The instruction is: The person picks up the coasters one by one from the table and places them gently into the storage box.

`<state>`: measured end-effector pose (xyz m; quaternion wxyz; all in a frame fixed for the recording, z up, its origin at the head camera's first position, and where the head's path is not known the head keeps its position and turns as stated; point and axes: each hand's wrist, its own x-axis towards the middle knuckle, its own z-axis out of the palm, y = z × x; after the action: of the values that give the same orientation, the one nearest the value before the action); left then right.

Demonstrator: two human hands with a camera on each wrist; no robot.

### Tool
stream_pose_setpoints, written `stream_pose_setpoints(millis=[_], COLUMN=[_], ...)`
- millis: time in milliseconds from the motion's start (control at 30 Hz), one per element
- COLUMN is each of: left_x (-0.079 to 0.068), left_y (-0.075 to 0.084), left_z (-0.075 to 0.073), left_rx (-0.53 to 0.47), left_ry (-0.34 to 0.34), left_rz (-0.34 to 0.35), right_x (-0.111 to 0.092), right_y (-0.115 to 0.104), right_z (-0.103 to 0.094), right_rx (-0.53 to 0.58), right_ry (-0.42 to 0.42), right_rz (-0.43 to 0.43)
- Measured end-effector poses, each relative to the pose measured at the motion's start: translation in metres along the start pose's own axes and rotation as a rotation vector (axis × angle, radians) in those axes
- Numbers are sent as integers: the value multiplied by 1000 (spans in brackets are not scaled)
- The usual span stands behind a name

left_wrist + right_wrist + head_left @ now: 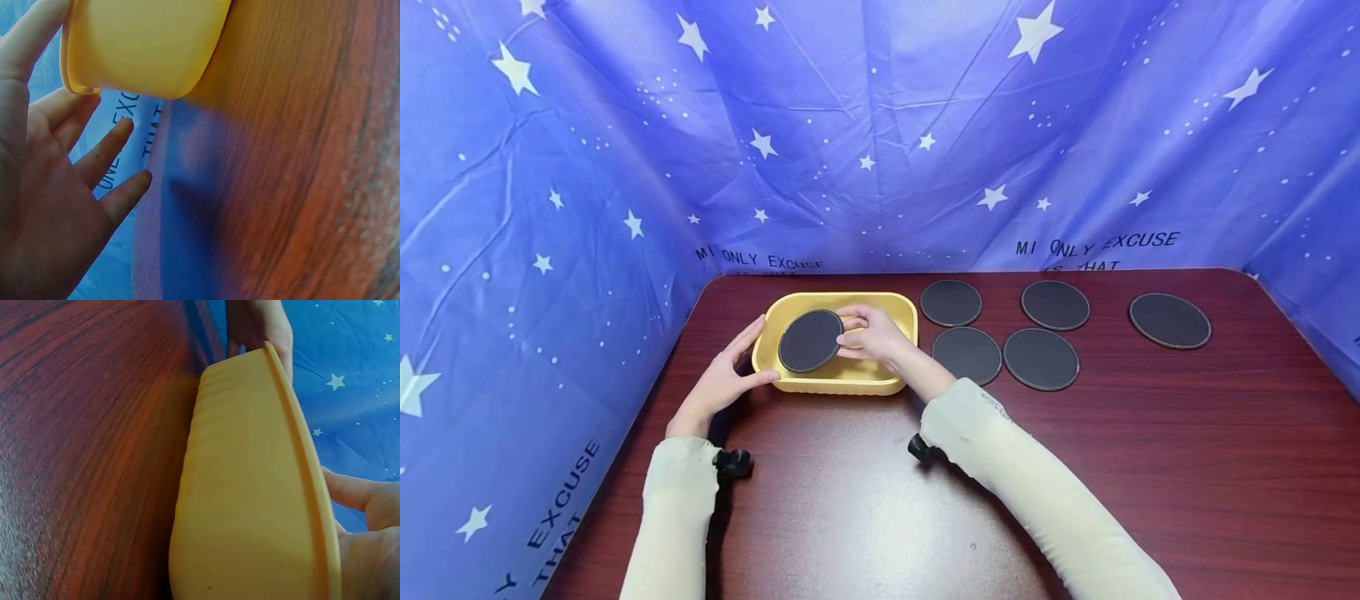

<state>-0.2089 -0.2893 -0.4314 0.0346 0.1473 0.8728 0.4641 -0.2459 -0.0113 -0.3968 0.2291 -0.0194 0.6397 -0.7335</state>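
A round black coaster point(810, 341) with pale edge stitching is tilted within the yellow tub point(835, 387). At its right edge, my right hand point(872, 337) pinches it between thumb and fingers, reaching over the tub's right end. My left hand point(722, 379) spans the tub's left end, thumb near the front corner and fingers along the back of that end. In the left wrist view the fingers point(103, 156) of that hand are spread and fairly straight, some touching the tub's rim. The tub's wall hides the coaster in the right wrist view.
Several more black coasters lie flat to the tub's right, including a near one point(1041, 359), one by my right forearm point(967, 354) and one farther right point(1170, 320). A blue star-printed curtain point(880, 125) borders the dark red wooden table point(1150, 467).
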Motion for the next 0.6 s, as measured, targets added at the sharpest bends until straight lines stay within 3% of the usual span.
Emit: stream_pose_setpoints(millis=[233, 600], left_x=[-1, 0], left_y=[-2, -2], left_z=[1, 0], left_rx=[-11, -29], left_ry=[4, -2], left_rz=[8, 10], right_x=[5, 12], right_y=[10, 15], right_z=[7, 10], right_rx=[-89, -117], right_ry=[14, 23], right_rz=[11, 76])
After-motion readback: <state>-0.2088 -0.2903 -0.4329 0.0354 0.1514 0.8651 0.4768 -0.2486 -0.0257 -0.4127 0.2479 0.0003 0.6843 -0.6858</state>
